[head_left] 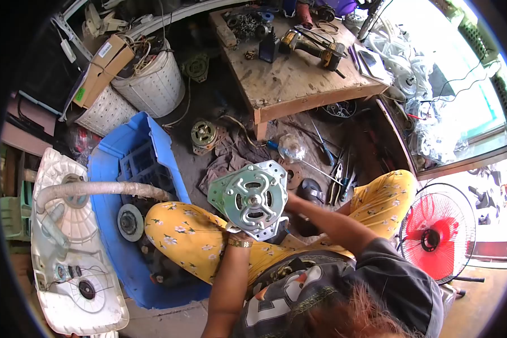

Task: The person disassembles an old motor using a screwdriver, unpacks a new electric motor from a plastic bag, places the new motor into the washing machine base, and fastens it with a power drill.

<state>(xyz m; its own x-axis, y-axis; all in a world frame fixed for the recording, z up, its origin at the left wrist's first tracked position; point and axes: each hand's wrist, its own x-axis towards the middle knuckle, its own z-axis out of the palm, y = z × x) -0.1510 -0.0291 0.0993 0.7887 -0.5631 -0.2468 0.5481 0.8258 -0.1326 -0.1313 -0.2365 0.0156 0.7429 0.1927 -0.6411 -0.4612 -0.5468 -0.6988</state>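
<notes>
A green-grey metal electric motor (252, 200) with slotted end plates is held up between my legs, its shaft side facing me. My left hand (239, 231) is closed on its lower edge, with most of the fingers hidden beneath it. My right hand (291, 203) is at the motor's right edge; its fingers are out of sight behind the casing. Dark cloth (226, 160) lies on the floor just beyond the motor. Another motor (204, 136) rests farther off on the floor, to the left.
At my left stands a blue washing machine body (104, 186) with a ribbed hose (107, 190) across it, beside a white plastic panel (76, 293). Ahead is a wooden table (287, 84) carrying a drill (315, 49). Pliers and screwdrivers (337, 177) lie right of centre. A red fan (431, 239) stands at right.
</notes>
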